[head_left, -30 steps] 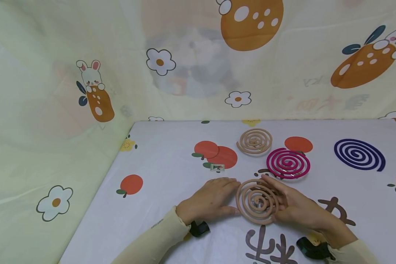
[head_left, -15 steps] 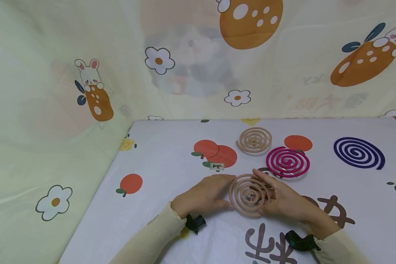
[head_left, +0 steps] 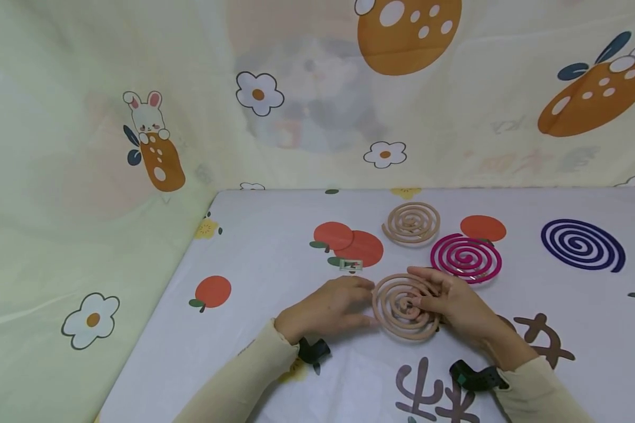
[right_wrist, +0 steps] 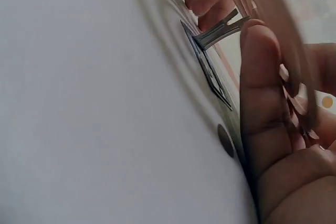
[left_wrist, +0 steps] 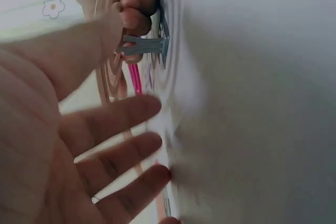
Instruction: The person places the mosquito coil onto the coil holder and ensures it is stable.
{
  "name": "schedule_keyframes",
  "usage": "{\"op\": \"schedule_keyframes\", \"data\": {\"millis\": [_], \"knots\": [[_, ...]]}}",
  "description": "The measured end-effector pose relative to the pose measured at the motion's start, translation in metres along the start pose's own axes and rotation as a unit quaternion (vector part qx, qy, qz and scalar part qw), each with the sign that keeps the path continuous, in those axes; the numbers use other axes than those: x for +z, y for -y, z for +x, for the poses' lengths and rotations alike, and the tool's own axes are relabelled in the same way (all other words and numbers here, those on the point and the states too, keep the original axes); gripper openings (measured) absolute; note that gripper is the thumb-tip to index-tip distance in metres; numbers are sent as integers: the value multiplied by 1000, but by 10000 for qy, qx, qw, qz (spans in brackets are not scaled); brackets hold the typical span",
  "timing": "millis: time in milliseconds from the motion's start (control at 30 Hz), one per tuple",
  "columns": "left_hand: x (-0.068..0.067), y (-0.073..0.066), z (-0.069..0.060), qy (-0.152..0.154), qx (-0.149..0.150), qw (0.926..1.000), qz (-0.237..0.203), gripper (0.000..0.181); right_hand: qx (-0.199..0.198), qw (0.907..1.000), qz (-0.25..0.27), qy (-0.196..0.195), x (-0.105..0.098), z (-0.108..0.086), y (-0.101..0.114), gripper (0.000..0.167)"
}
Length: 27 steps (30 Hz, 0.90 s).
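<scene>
A tan mosquito coil [head_left: 394, 311] sits raised at the middle front of the table. My right hand [head_left: 463, 305] pinches it from the right, thumb on top near the centre and other fingers partly hidden behind or under it. Beneath the coil, a small metal coil stand [left_wrist: 144, 45] rises from the table; the right wrist view shows the same stand [right_wrist: 215, 38] beside the right fingers. On the coil's left, my left hand [head_left: 330, 308] holds its fingers spread and fairly straight close to the rim. Whether they touch it, I cannot tell.
Behind lie another tan coil [head_left: 411, 223], a magenta coil [head_left: 467, 258] and, at the far right, a navy coil [head_left: 583, 245]. A small metal stand [head_left: 351, 265] lies flat on the printed white tablecloth [head_left: 264, 247]. A patterned curtain [head_left: 312, 170] hangs behind.
The coil has shifted slightly left and away from me with both hands. My right thumb has moved from its rim onto its centre, and the left fingers have loosened.
</scene>
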State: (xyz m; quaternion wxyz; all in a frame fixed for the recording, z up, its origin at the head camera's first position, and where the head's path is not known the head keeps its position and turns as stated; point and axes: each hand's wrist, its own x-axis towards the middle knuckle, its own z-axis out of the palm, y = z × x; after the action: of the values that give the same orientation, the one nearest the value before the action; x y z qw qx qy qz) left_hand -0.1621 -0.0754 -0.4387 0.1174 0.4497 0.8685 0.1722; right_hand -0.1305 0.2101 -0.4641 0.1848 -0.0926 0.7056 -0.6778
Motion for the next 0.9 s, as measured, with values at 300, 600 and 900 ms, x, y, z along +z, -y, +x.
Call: {"op": "schedule_keyframes", "data": {"millis": [300,600,900], "knots": [[6,-10,-5,949,-345,9945,275,72,-35,9967,779,-242,-2,-2,-2,66],[16,-22,-7,1068,-487,9888,917,82,154,9962,811,-258,4,1,1,67],[18,-24,-6,1023,-460,9878,1077,81,322,9930,1111,-241,4,1,1,69]]}}
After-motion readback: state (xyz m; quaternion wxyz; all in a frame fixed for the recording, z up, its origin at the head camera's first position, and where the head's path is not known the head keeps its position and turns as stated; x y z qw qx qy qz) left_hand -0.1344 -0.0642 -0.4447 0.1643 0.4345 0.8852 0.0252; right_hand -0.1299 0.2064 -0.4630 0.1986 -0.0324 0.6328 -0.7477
